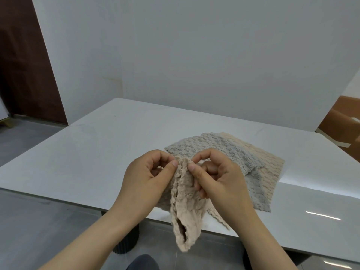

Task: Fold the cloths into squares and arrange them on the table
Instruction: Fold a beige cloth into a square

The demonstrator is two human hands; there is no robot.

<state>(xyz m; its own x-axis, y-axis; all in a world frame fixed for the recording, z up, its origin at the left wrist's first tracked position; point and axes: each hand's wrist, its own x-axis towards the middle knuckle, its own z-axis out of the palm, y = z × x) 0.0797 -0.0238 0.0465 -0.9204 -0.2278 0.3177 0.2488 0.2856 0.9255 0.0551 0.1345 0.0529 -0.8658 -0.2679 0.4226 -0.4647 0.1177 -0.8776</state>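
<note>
A beige textured cloth (186, 211) hangs bunched in the air above the near edge of the white table (87, 152). My left hand (150, 176) pinches its top edge between thumb and forefinger. My right hand (218, 176) pinches the same top edge right beside it. Behind my hands a grey cloth (220, 151) lies spread on the table, on top of a cream cloth (268, 164) that shows at the right. The lower part of the grey cloth is hidden by my right hand.
A white wall stands behind the table. A dark brown door (25, 61) is at the far left. An orange-brown chair (342, 121) stands past the table's right corner. Black table legs (126, 240) and grey floor show below the near edge.
</note>
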